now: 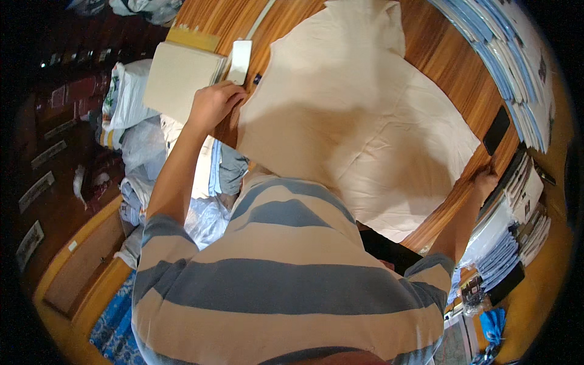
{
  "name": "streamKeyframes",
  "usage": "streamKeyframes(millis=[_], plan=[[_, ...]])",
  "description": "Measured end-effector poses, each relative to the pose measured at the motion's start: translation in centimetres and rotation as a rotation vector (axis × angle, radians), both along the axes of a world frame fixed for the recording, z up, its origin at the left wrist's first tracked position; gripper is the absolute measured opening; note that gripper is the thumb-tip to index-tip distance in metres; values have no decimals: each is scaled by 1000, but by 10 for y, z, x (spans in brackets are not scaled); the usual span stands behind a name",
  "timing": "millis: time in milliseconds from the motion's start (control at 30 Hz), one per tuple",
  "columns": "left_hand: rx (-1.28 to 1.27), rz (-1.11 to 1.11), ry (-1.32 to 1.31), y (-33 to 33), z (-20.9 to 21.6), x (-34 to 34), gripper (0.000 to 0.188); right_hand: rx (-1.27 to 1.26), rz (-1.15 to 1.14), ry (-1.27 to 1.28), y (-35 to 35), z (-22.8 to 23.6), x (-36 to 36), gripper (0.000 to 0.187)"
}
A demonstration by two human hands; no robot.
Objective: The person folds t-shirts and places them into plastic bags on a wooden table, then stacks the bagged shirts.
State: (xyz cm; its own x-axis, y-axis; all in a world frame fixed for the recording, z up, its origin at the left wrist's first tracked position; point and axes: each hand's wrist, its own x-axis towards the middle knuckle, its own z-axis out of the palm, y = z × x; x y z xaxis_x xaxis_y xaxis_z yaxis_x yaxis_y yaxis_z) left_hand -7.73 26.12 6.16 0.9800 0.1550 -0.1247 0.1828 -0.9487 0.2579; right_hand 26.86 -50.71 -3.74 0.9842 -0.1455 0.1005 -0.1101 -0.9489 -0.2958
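- A pale cream cloth lies spread on the wood-grained tabletop, between my two hands and reaching well beyond them, with creases nearer my right
- My left hand is at the cloth's left edge, its fingers bent and drawn close together; I cannot tell whether they pinch the cloth
- My right hand is low over the tabletop, just on my side of the cloth's right corner; its fingers are too dim to say whether they are spread or closed
- Just beyond my left fingertips is a white slab, with a small dark object beside it
- A stack of beige boards sits just left of that hand
- A dark flat slab lies just beyond my right hand
- Farther beyond it are packed blue and white garments
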Motion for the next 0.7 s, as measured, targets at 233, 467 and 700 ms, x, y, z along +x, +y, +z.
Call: streamKeyframes(millis=[233,467,700], plan=[[-347,185,-105,0,-6,-6,15,32,-124,54,-20,-34,-15,33],[-218,-55,-248,-8,-17,1,28,574,83,-215,105,-33,-57,38],[-205,76,-166,0,-49,-10,12,610,386,173,394,42,-153,40]])
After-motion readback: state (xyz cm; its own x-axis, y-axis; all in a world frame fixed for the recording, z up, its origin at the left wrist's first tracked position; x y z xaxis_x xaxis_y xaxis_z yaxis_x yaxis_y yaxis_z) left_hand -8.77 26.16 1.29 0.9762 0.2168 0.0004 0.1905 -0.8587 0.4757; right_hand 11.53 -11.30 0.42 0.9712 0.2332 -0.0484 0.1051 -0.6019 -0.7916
